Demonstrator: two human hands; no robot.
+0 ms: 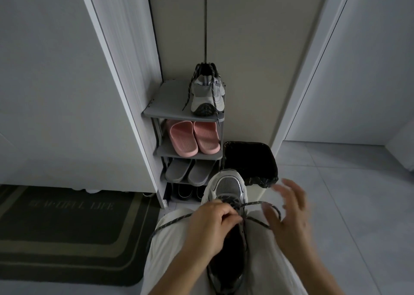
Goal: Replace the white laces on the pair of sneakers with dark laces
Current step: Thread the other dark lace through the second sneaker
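Note:
A grey and white sneaker [228, 187] lies on my lap, toe pointing away, with a dark speckled lace [257, 204] threaded through its eyelets. My left hand [212, 225] pinches the lace at the sneaker's tongue. One lace end trails left over my thigh, the other runs right. My right hand [291, 212] hovers blurred at the right of the sneaker with fingers spread, holding nothing. The second sneaker [207, 93] stands on the top shelf of the shoe rack [165, 102], heel towards me, with dark laces hanging loose down its sides.
The rack holds pink slippers [193, 138], grey slippers [190, 171] and dark shoes below. A bin with a black liner [251, 160] stands right of the rack. A dark doormat [67, 227] lies on the floor at the left. Pale tiles stretch to the right.

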